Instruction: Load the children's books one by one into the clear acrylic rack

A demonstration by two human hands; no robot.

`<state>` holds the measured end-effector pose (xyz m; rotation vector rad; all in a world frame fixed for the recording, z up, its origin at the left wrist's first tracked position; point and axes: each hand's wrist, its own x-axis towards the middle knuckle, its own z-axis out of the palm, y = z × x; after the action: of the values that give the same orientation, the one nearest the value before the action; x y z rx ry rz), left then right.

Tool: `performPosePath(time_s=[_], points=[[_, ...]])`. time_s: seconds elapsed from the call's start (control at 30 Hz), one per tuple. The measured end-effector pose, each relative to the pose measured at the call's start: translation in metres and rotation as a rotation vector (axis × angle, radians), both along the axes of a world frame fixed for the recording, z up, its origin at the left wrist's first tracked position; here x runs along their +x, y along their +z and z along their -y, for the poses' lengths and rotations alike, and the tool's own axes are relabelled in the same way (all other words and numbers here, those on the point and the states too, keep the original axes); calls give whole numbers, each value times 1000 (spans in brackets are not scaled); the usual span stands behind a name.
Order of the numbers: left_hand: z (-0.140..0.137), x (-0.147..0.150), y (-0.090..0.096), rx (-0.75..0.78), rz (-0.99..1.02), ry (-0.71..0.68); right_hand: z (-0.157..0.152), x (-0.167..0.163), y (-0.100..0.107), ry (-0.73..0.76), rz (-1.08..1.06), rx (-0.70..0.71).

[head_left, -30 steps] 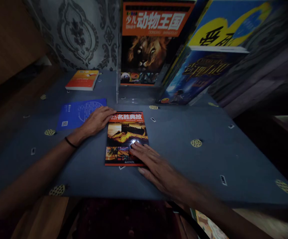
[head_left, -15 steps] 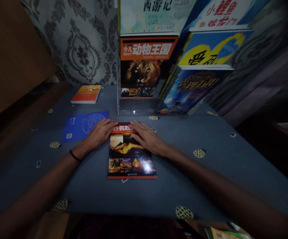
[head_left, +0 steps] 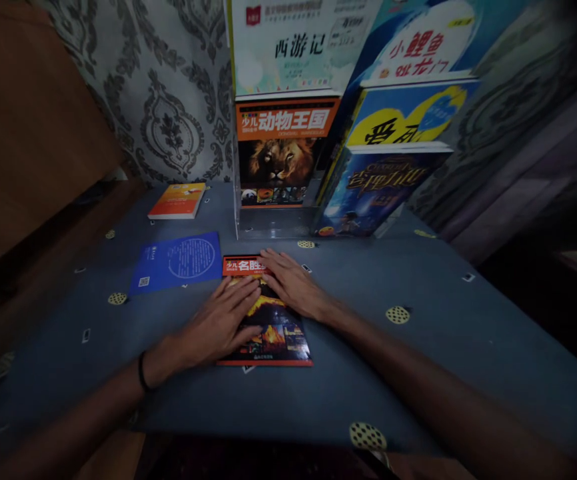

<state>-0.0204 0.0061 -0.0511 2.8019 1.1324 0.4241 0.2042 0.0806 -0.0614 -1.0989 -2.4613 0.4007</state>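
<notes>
A thin book point(head_left: 273, 341) with an orange-and-black cover and small photos lies flat on the dark blue-grey tablecloth in front of me. My left hand point(head_left: 223, 320) rests on its left and middle part, palm down with fingers stretched out. Across the book's upper right part lies my right hand point(head_left: 296, 283), also flat, its fingers slightly apart. Both hands cover parts of the title and the pictures. Left of the book is a blue booklet point(head_left: 176, 262) with white print and a QR code, apart from my hands.
A clear stand point(head_left: 273, 227) at the back holds several upright books, among them a lion-cover book point(head_left: 281, 160), a dark blue book point(head_left: 368, 193) and a pale green one point(head_left: 288, 57). An orange book point(head_left: 177, 201) lies back left. Patterned fabric point(head_left: 171, 127) hangs behind.
My left hand has moved from the book's upper left corner down and right onto its cover. My right hand stays near the upper right. The view has tilted up slightly.
</notes>
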Motion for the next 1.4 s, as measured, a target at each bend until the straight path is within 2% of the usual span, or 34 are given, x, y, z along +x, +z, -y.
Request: performPosePath(time_s=[0.1,0.23,0.43,0.57,0.7,0.87,0.93,1.07,1.17,1.27,1.33,1.4], points=[[5,0,-2,-26,-1,50,1,-1,-1,-11,6,12],[-10,-3,-8,-41,4,208,10,-3,3,-120,48,12],[-20,-1,-18,43,124,398,36,3,5,-261,121,29],[-17,6,-11,-4,253,465,45,6,3,-240,75,76],[-23,10,2,-125,592,460,46,6,4,-205,32,98],[-41,4,11,-604,1383,655,41,11,-5,-207,-54,89],[-46,3,11,-725,1509,654,38,13,-12,-194,-116,80],[-52,10,10,-833,1522,586,28,16,-22,-205,-231,29],[-54,16,9,-895,1532,542,21,13,-16,-303,-268,17],[-56,19,8,-937,1533,515,20,0,0,-352,-170,135],[-55,18,8,-948,1536,500,26,-15,10,-236,-57,243],[-55,16,8,-950,1538,489,32,-33,16,-64,26,245]])
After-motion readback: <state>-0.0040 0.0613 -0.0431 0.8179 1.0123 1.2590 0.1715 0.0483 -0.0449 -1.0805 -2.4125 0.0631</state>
